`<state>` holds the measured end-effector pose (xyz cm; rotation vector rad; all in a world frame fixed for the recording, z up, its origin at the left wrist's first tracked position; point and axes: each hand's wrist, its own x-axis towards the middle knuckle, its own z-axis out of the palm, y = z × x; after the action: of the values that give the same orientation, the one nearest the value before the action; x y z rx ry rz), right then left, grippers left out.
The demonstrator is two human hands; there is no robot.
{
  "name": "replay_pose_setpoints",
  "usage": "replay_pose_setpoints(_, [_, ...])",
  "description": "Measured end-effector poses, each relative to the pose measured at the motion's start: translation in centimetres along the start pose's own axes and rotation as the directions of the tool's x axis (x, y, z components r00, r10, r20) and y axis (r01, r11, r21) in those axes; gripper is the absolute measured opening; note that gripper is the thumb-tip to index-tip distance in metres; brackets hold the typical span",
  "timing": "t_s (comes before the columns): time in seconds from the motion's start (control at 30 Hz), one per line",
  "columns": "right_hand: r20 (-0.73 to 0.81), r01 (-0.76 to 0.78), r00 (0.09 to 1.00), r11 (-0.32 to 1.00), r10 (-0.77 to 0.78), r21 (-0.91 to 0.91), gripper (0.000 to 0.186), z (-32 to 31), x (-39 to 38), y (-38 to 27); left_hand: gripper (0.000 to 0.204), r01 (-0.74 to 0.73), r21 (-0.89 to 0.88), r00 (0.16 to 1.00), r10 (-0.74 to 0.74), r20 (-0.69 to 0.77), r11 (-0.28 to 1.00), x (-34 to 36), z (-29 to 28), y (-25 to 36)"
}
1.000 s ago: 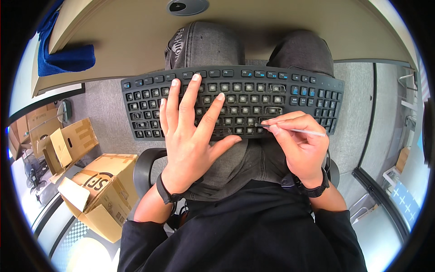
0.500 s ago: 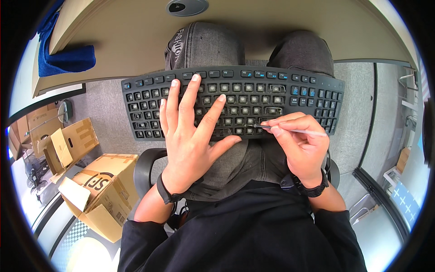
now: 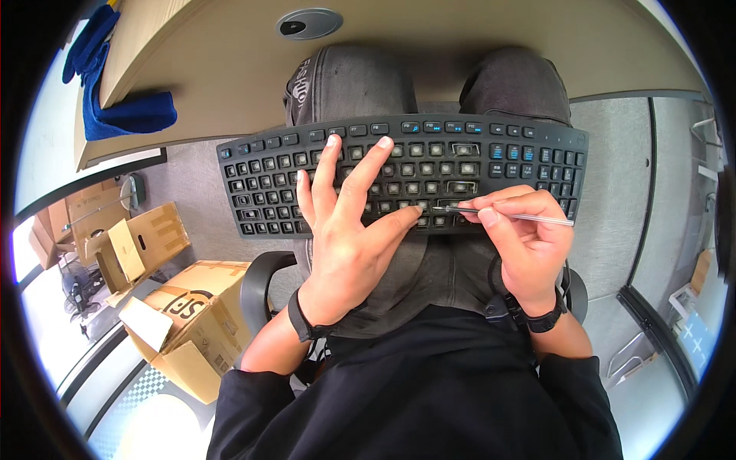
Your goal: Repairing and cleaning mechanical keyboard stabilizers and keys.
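Observation:
A black keyboard (image 3: 512,170) lies across my lap. Keycaps are off most of its main block, leaving rows of pale-centred sockets; the top row and right-hand number block keep theirs. My left hand (image 3: 343,251) rests on the keyboard with its fingers spread, covering part of the sockets. Its thumb tip touches the lower rows near the middle. In my right hand (image 3: 526,234), thumb and fingers pinch a thin tool (image 3: 546,220) with a clear handle and a slim dark shaft. The tool's tip is at the sockets just right of my left thumb.
A wooden desk (image 3: 429,31) with a round grommet (image 3: 310,24) stands beyond my knees. A blue cloth (image 3: 130,115) hangs at its left edge. Open cardboard boxes (image 3: 195,307) sit on the left, beside my chair's armrest (image 3: 261,285).
My left thumb has moved up from below the keyboard's near edge onto its lower rows, and the index finger reaches farther up. My right hand still holds the tool. The whole view has shifted slightly.

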<state>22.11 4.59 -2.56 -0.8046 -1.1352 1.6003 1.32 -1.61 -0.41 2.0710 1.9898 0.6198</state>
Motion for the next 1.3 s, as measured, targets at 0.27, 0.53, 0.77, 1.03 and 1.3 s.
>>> replay_pose_setpoints(0.27, [-0.045,-0.034,0.998,0.997,0.037,0.062,0.013,-1.2,0.1,-0.2,0.018,-0.02,0.14,0.997,0.03,-0.069,0.99,0.1,-0.5,0.2])
replay_pose_setpoints(0.53, [-0.038,-0.043,0.998,0.997,0.045,0.066,0.014,-1.1,0.4,-1.1,0.024,0.565,0.086,0.649,-0.377,-0.661,0.821,-5.9,-14.0,-14.2])
replay_pose_setpoints(0.77, [0.166,0.113,0.984,0.954,-0.068,-0.279,0.016,0.4,3.8,-2.8,0.041,0.662,-0.23,0.523,-0.659,-0.541,0.713,-8.8,-13.2,-14.9])
replay_pose_setpoints(1.03, [0.218,0.154,0.975,0.837,-0.042,-0.524,0.021,3.2,6.0,-2.1,0.1,0.128,0.076,0.986,-0.135,0.099,0.989,0.3,-4.3,-1.0])
replay_pose_setpoints(1.3, [0.505,0.499,0.851,0.519,-0.143,-0.694,0.023,4.9,7.5,-2.5,0.094,0.147,0.083,0.987,-0.151,0.05,0.986,-0.7,-1.2,-1.9])
